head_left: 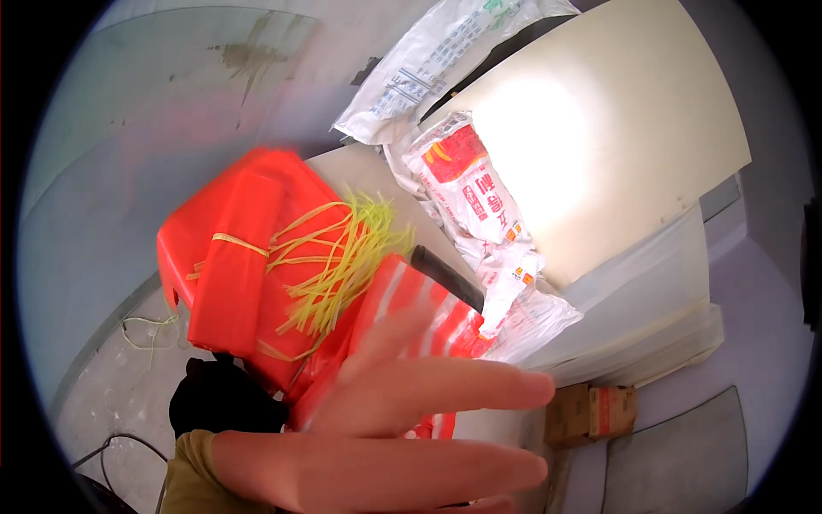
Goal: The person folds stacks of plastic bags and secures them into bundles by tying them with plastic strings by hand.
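Observation:
My left hand, in an olive sleeve, reaches in from the lower left. Its fingers are stretched out and spread, and no object shows in them. Just behind it is a red-and-white striped plastic bag, partly covered by the hand. Farther left, a red plastic stool carries a folded red plastic bundle tied with a yellow strip. A bunch of loose yellow-green plastic strips fans out beside the bundle. My right hand is out of sight.
A dark cylinder lies by white printed sacks. A large cream board leans behind them. Cardboard boxes stand lower right. A black rounded thing and a dark cable are at lower left.

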Available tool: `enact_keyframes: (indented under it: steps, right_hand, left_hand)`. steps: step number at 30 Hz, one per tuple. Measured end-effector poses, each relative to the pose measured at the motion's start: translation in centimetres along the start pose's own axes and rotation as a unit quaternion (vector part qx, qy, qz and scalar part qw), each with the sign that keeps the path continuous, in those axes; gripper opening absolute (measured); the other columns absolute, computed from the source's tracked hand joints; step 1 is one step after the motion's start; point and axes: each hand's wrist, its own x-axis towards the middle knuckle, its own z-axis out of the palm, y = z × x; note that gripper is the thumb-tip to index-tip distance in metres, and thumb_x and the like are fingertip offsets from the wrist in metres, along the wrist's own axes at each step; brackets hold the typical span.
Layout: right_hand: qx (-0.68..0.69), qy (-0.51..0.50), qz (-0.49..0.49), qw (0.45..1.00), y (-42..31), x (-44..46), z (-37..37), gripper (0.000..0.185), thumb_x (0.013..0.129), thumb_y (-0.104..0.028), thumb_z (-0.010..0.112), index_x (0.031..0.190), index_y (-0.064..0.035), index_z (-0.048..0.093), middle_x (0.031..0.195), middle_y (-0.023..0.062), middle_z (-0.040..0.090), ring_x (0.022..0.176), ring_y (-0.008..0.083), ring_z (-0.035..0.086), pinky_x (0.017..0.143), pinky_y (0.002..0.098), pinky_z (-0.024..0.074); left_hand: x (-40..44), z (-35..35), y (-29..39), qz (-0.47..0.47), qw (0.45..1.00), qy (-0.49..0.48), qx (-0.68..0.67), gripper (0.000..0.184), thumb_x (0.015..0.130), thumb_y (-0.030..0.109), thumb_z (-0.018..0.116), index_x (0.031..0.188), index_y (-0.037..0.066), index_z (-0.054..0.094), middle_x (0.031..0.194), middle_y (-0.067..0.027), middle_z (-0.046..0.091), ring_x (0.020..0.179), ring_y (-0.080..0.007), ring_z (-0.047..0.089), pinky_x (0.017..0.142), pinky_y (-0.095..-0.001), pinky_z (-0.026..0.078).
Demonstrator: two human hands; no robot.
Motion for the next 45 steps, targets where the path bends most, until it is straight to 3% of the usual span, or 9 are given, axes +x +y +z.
enact_keyframes:
  steps: [10,13,16,30,35,37,38,41,45]
  right_hand:
    - [-0.109,-0.108,-0.014,0.988,-1.1,-0.1,-5.6,0.037,0.107,-0.021,0.050,0.140,-0.0134,0.066,0.143,0.0175,0.064,0.119,0.0385,0.067,0.105,0.0575,0.0515]
    - [0.213,-0.060,0.124,0.967,-4.4,0.4,-10.0,0.050,0.107,-0.026,0.053,0.157,-0.0225,0.054,0.154,0.0172,0.058,0.144,0.0402,0.051,0.125,0.0633,0.0322]
    - [0.201,-0.014,0.105,0.974,-3.5,1.9,-7.8,0.031,0.109,-0.019,0.052,0.118,0.0080,0.065,0.124,0.0277,0.064,0.117,0.0446,0.060,0.104,0.0507,0.0469]
    - [0.166,-0.057,0.209,0.962,-5.8,3.5,-10.5,0.039,0.107,-0.030,0.060,0.121,0.0041,0.073,0.119,0.0294,0.072,0.110,0.0467,0.067,0.104,0.0503,0.0522]
    - [0.152,-0.033,0.171,0.973,-4.8,2.8,-9.5,0.042,0.108,-0.033,0.060,0.128,0.0024,0.070,0.123,0.0295,0.071,0.114,0.0447,0.068,0.105,0.0491,0.0519]
    - [0.181,-0.031,0.177,0.967,-4.0,2.3,-7.8,0.042,0.107,-0.034,0.061,0.129,0.0011,0.070,0.125,0.0294,0.071,0.116,0.0441,0.067,0.107,0.0497,0.0512]
    - [0.215,-0.030,0.185,0.958,-2.8,1.2,-5.8,0.036,0.110,-0.023,0.050,0.115,0.0062,0.071,0.132,0.0251,0.062,0.120,0.0422,0.060,0.104,0.0481,0.0483]
    - [0.266,-0.022,0.237,0.934,-5.8,3.0,-10.2,0.034,0.109,-0.025,0.051,0.115,0.0050,0.068,0.124,0.0236,0.065,0.117,0.0404,0.061,0.103,0.0460,0.0481]
    - [0.247,-0.030,0.212,0.945,-4.7,2.5,-9.5,0.035,0.109,-0.026,0.052,0.117,0.0045,0.066,0.123,0.0228,0.065,0.114,0.0390,0.063,0.101,0.0449,0.0492]
  left_hand:
    - [-0.5,-0.7,-0.9,0.040,0.998,0.038,-0.043,0.013,0.093,0.032,0.075,0.088,0.020,0.071,0.117,0.0047,0.072,0.133,-0.0337,0.054,0.125,-0.0616,0.021]
    - [-0.7,-1.2,-1.1,0.052,0.997,0.045,-0.035,0.016,0.094,0.035,0.073,0.089,0.020,0.069,0.119,0.0041,0.071,0.135,-0.0343,0.052,0.126,-0.0617,0.020]
    - [-0.8,-1.7,-1.6,0.081,0.994,0.067,-0.038,0.019,0.096,0.037,0.072,0.089,0.019,0.068,0.120,0.0036,0.070,0.137,-0.0349,0.050,0.126,-0.0618,0.020]
    - [-1.4,-4.6,-3.2,0.229,0.969,0.084,-0.040,0.029,0.103,0.047,0.064,0.096,0.018,0.063,0.129,0.0024,0.064,0.147,-0.0374,0.040,0.129,-0.0627,0.015]
    - [-2.2,-3.7,-0.3,0.125,0.965,0.206,-0.102,0.029,0.102,0.049,0.066,0.117,0.024,0.066,0.130,0.0042,0.062,0.150,-0.0361,0.037,0.129,-0.0668,0.014]
    - [-0.8,-2.5,1.2,0.100,0.943,0.289,-0.132,0.011,0.094,0.031,0.074,0.104,0.028,0.072,0.122,0.0139,0.069,0.144,-0.0282,0.040,0.130,-0.0632,0.004]
    - [-1.3,-6.1,0.0,0.124,0.970,0.140,-0.155,0.018,0.101,0.032,0.068,0.118,0.030,0.068,0.125,0.0128,0.067,0.152,-0.0270,0.033,0.132,-0.0594,0.000]
    - [-1.9,-7.3,-0.1,0.140,0.972,0.088,-0.165,0.025,0.100,0.039,0.068,0.124,0.032,0.068,0.127,0.0155,0.065,0.155,-0.0242,0.028,0.132,-0.0590,-0.001]
    - [-3.5,-5.2,3.5,-0.043,0.955,0.289,0.049,0.030,0.095,0.025,0.066,0.114,0.001,0.070,0.103,0.0009,0.063,0.128,-0.0266,0.048,0.130,-0.0668,0.006]
